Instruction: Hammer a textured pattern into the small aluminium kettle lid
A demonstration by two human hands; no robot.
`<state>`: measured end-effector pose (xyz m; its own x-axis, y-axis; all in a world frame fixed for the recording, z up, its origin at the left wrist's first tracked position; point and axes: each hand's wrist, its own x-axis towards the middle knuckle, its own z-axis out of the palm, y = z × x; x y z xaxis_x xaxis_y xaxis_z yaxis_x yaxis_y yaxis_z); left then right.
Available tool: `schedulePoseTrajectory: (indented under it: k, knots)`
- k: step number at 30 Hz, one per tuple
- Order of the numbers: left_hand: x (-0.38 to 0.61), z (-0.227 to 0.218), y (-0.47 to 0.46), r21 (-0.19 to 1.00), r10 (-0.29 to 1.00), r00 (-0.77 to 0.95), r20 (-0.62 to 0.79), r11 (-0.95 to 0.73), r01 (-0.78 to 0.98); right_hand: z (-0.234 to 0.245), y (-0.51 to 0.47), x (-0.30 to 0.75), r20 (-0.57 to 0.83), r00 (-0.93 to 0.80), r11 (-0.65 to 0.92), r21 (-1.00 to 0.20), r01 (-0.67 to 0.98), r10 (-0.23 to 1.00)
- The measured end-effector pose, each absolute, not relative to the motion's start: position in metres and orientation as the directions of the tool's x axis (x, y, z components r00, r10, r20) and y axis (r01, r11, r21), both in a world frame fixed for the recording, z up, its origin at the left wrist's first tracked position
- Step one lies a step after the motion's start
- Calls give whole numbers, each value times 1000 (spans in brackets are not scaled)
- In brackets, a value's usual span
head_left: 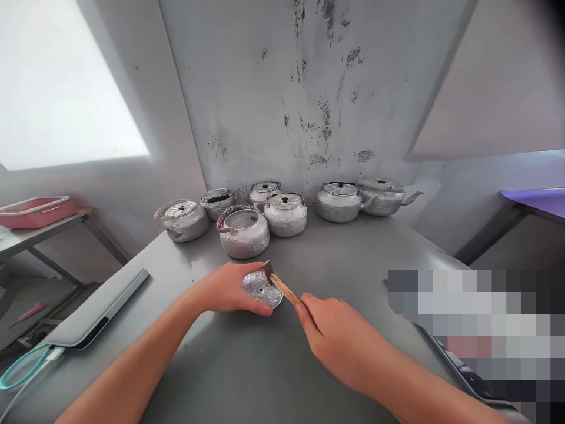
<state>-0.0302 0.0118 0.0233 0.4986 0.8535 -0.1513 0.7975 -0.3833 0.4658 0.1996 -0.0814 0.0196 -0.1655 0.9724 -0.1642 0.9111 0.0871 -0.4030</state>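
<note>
My left hand (229,288) grips a round silver kettle lid (256,285) with a textured surface and a small hole in its middle. Fingers and thumb clasp the lid from its left side. In my right hand (333,330) is the wooden handle of a small hammer (285,290). The dark hammer head lies over the upper right part of the lid; whether it touches cannot be made out. Just beyond the lid stands a lidless silver kettle (245,242), its handle wrapped in red and green.
Several more silver kettles, including one with a black-knobbed lid (286,221), line the back of the grey table (344,265). At left lies a flat grey device (99,309) with cables. A pink basket (37,213) rests on a side table. A pixelated patch covers the right.
</note>
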Motion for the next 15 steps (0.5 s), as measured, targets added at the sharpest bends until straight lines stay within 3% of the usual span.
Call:
schedulePoseTrajectory:
  k: [5, 8, 13, 15]
  knots:
    - [-30, 21, 12, 458, 849, 509, -139, -401, 793, 26, -81, 200, -107, -195, 147, -347, 926, 975]
    - [-27, 25, 10, 460, 845, 515, -146, -403, 791, 39, -70, 218, -92, -143, 106, -326, 940, 985]
    - [-23, 31, 7, 464, 821, 550, -154, -432, 773, 64, -36, 308, -107, 294, -306, -125, 944, 950]
    - [-24, 31, 7, 460, 826, 543, -156, -426, 779, 67, -25, 345, -70, 382, -388, -98, 917, 921]
